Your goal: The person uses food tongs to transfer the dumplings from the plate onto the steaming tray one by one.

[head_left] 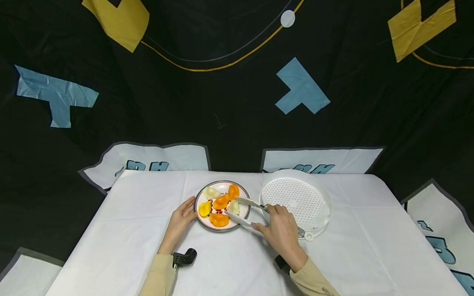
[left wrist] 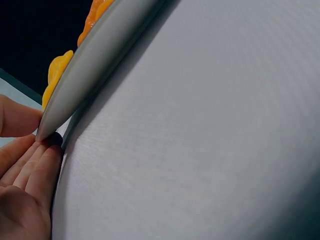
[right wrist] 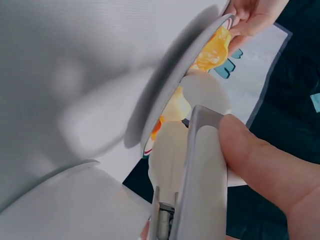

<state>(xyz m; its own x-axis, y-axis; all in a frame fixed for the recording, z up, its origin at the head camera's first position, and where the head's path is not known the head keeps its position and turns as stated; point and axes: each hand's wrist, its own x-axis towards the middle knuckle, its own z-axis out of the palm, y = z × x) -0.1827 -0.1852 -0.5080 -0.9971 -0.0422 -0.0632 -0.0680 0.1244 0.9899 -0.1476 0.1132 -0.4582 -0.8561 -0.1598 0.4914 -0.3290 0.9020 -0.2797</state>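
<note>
A round plate (head_left: 202, 220) with a green and red rim carries several dumpling-like pieces: orange pieces (head_left: 219, 220), a yellow piece (head_left: 204, 209) and pale cream pieces (head_left: 211, 193). My left hand (head_left: 181, 218) pinches the plate's left edge, thumb over the rim and fingers underneath, as the left wrist view shows. My right hand (head_left: 279, 228) grips a pair of tongs (head_left: 246, 201). The spread tips of the tongs reach over the plate's right side, on either side of a pale piece (head_left: 233, 206). In the right wrist view the thumb presses along one tong arm (right wrist: 207, 170).
A round white perforated tray (head_left: 292, 201) with a small ring tab lies right of the plate, partly behind my right hand. Both stand on a white-covered table (head_left: 355, 255). Behind it hangs a dark cloth (head_left: 222, 115) with blue and yellow shapes.
</note>
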